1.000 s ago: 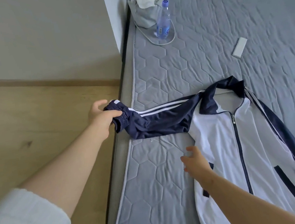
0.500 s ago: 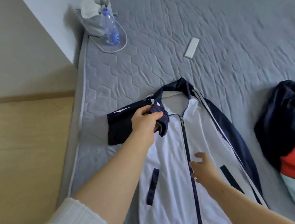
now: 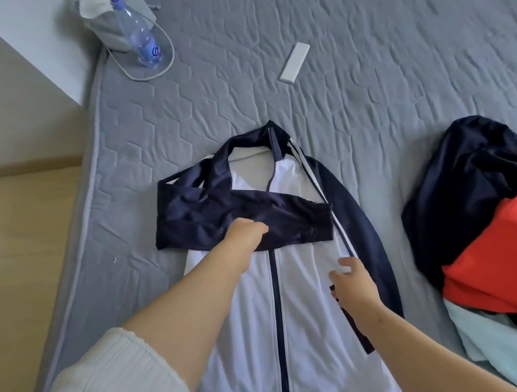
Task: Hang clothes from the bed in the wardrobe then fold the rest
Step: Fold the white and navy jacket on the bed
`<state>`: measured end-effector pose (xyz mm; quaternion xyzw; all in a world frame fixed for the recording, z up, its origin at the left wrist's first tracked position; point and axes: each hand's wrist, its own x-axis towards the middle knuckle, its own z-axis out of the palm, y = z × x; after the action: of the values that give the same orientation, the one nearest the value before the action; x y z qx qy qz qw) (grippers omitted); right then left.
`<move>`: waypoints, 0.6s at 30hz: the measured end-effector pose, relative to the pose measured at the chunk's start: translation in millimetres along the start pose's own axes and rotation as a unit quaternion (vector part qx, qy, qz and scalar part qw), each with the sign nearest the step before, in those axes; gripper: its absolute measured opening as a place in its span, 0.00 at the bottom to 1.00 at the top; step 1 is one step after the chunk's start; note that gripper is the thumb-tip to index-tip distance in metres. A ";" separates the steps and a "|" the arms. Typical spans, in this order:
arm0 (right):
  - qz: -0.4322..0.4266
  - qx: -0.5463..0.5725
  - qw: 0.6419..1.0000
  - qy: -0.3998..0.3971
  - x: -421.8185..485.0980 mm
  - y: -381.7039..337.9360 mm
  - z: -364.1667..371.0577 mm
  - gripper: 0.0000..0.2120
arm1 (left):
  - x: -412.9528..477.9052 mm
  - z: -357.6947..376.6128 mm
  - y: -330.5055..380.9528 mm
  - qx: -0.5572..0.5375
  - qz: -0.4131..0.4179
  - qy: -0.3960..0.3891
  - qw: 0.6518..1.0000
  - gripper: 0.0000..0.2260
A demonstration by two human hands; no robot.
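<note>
Folding under way on a bedroom bed [image 3: 368, 91]: a navy-and-white jacket [image 3: 311, 319] lies zipped and face up near the mattress edge, collar away from the person, one sleeve [image 3: 214, 220] crossed over the chest so that its cuff [image 3: 319, 224] reaches past the zip. The left hand [image 3: 249, 234] rests on that sleeve with fingers curled under; whether they pinch the cloth cannot be told from this angle. The right hand [image 3: 356, 284] is spread and relaxed, holding nothing, low over the white front by a pocket and just beside the other sleeve [image 3: 369, 231], which runs straight down the jacket's side. The fabric looks thin, smooth and light, the kind that slides on itself and on the quilted cover, so a fold is likely to creep open unless pressed flat with a palm. It appears to have no stiffness: lifted by one point it would sag and undo the crossed sleeve. The sensible holds seem to be low on the other sleeve for the matching fold, then the shoulders or hem corners taken in pairs, with the zip as a centre line. A pile [image 3: 509, 230] of dark, red and pale clothes sits just right of the jacket; a bottle [image 3: 140, 37] and bag [image 3: 107, 35] stand at the bed's far corner, well apart
</note>
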<state>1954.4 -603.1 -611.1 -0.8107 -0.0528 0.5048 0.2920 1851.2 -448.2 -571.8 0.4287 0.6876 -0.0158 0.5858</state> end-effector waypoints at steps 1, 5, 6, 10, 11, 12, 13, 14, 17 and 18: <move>-0.011 -0.008 1.000 -0.003 1.9 -2.5 -0.7 0.19 | 1.8 -2.9 -0.3 0.021 0.009 0.022 1.000 0.05; -0.036 -0.081 0.996 -0.029 17.9 0.3 -4.4 0.21 | 21.6 -4.8 -21.5 0.114 0.029 0.084 0.989 0.14; -0.037 -0.116 0.992 -0.043 23.4 6.5 -3.5 0.23 | 25.7 -3.3 -30.5 0.132 0.014 0.090 0.987 0.12; -0.047 -0.273 0.956 -0.092 43.7 32.9 5.6 0.31 | 47.5 3.9 -65.6 0.115 -0.020 0.079 0.990 0.20; -0.054 -0.291 0.950 -0.098 50.1 36.6 8.8 0.31 | 55.1 4.9 -72.1 0.135 -0.002 0.086 0.987 0.23; -0.073 -0.319 0.941 -0.089 55.9 37.9 13.0 0.31 | 62.2 6.2 -76.1 0.168 0.022 0.102 0.980 0.24; -0.104 -0.353 0.928 -0.055 60.8 37.6 18.0 0.29 | 69.2 6.8 -78.7 0.198 0.048 0.124 0.971 0.23; -0.146 -0.373 0.916 0.002 65.8 35.5 23.2 0.25 | 76.9 6.8 -81.6 0.222 0.080 0.150 0.960 0.21; -0.240 -0.308 0.912 0.122 84.2 7.6 40.3 0.18 | 100.8 0.7 -73.4 0.248 0.180 0.221 0.926 0.16; -0.261 -0.278 0.916 0.124 92.1 -6.6 46.7 0.17 | 109.7 -2.7 -65.4 0.238 0.205 0.233 0.920 0.15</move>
<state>1960.8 -543.0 -695.0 -0.8726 -0.3642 0.2709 0.1803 1815.2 -425.4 -692.3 0.6786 0.6775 0.0421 0.2804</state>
